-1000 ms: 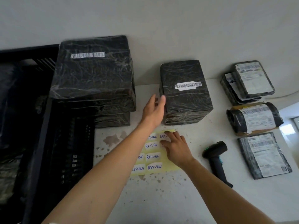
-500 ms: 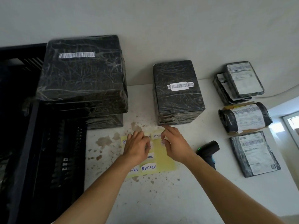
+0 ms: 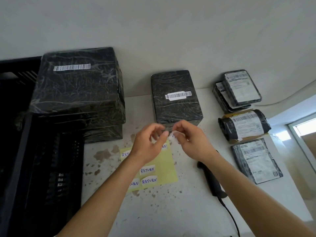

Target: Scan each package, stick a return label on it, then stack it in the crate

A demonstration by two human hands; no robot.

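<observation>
We hold both hands raised just above yellow label sheet, close together. Right hand pinches peeled white return label between thumb and fingers; left hand curls beside it, fingertips at label's edge (whether they grip it, we cannot tell). Small black package stands just behind hands, barcode up. Large black package sits left, partly over black crate. Scanner lies right of sheet on speckled table; four labelled parcels further right.
</observation>
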